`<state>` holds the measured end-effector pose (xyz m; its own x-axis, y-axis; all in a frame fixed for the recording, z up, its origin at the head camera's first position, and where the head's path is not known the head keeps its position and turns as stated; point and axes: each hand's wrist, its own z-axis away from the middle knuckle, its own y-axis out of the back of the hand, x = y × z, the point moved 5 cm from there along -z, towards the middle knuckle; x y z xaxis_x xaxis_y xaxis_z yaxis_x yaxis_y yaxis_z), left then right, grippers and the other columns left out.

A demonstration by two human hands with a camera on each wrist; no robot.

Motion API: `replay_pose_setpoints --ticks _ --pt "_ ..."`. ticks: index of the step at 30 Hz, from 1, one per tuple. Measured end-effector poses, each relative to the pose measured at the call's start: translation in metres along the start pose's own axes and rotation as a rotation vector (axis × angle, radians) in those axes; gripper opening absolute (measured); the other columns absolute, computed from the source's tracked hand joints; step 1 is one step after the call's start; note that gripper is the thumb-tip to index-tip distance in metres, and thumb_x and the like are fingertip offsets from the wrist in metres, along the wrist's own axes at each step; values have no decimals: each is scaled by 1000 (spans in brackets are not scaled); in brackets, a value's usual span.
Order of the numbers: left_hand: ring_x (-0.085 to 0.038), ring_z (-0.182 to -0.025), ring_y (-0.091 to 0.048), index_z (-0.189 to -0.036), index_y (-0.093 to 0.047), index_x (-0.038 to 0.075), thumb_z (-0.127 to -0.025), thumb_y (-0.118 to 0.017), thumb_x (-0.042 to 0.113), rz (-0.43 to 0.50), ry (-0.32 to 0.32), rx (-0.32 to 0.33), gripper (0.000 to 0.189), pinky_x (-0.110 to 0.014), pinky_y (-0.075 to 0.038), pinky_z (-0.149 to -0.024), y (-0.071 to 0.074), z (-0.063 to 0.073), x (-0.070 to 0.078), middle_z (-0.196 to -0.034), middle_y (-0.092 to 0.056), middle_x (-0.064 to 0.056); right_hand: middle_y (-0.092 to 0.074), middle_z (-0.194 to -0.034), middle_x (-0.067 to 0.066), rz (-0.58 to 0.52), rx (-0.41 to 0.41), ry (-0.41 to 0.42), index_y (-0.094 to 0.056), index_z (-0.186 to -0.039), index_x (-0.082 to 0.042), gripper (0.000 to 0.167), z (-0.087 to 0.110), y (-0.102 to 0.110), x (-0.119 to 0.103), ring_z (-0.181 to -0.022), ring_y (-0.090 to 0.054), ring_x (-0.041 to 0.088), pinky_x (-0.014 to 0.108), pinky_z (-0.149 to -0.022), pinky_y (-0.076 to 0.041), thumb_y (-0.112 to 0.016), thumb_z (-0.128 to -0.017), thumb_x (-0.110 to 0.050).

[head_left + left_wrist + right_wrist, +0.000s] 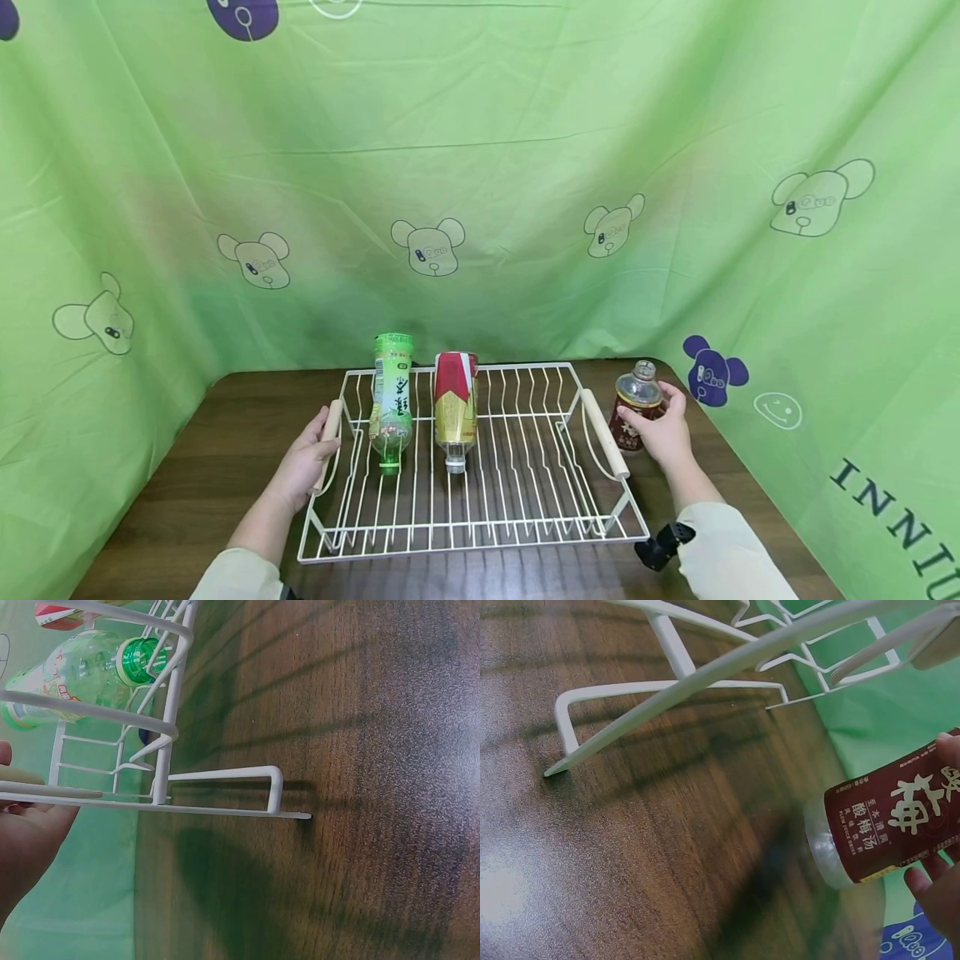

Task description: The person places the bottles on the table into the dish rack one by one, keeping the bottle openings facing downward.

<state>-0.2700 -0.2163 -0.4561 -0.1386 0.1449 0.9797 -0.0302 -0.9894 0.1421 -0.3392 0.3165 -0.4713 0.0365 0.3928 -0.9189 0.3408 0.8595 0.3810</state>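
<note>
A white wire dish rack [517, 525] with two wooden handles stands on the table. My left hand [306, 454] grips its left wooden handle [330, 437], thumb on the inner side. My right hand [666, 427] holds a plum juice bottle [636, 404] with a dark red label, upright and uncapped, to the right of the rack. In the right wrist view the label of this bottle [889, 814] shows white characters. Inside the rack, a green plastic bottle [392, 392] and a red-and-gold bottle [455, 400] lean neck down between the wires.
The right wooden handle [604, 435] lies between the rack and the held bottle. A brown wooden table [195, 467] is under everything. Behind and at both sides hangs a green curtain [510, 275] with cartoon bear heads.
</note>
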Motion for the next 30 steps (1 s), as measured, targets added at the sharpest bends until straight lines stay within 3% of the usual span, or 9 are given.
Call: replay_pose_setpoints --ticks 3,7,13,16,20,22,30 --pt "-37 -149 -6 -156 2 0 -97 -38 1 -2 0 1 71 -26 -20 -112 0 1 1 -163 1 -25 -31 -150 32 -26 15 14 -15 -148 -2 88 1 2 -4 -136 -35 45 56 -117 -25 -73 -84 -11" --pt "-38 -149 -5 -155 2 -1 -97 -37 -1 6 2 2 70 -42 -12 -120 0 1 2 -163 2 -24 -33 -148 32 -34 22 32 -15 -149 -4 88 4 4 -12 -134 -37 45 57 -115 -27 -73 -83 -10" --pt "-39 -149 -4 -155 4 -1 -97 -36 -1 15 2 -6 70 -48 -8 -121 -1 0 2 -163 4 -25 -34 -146 30 -25 20 67 -17 -152 -9 88 10 8 -33 -130 -40 45 59 -112 -30 -73 -84 -14" --pt "-39 -149 -5 -155 5 0 -98 -37 0 14 7 -9 71 -32 -20 -118 -1 0 2 -162 3 -25 -36 -145 29 -20 15 93 -16 -154 -9 89 12 11 -45 -129 -41 44 58 -112 -31 -72 -85 -16" --pt "-38 -149 -7 -156 4 1 -98 -37 1 9 12 -6 71 -4 -26 -90 0 1 1 -163 2 -24 -35 -145 30 -29 4 118 -13 -154 -8 91 15 15 -62 -130 -40 44 59 -112 -30 -72 -85 -15" --pt "-38 -149 -7 -156 3 1 -98 -37 1 12 12 -4 71 -1 -25 -84 0 1 1 -163 2 -23 -35 -145 31 -35 2 121 -13 -153 -8 91 16 17 -70 -130 -40 44 59 -112 -31 -72 -85 -15" --pt "-37 -148 -7 -156 2 1 -98 -38 2 6 20 1 71 -5 -25 -88 -1 3 2 -163 2 -23 -38 -144 29 -28 -2 158 -17 -148 -6 86 22 20 -96 -127 -43 41 58 -110 -33 -73 -84 -15"
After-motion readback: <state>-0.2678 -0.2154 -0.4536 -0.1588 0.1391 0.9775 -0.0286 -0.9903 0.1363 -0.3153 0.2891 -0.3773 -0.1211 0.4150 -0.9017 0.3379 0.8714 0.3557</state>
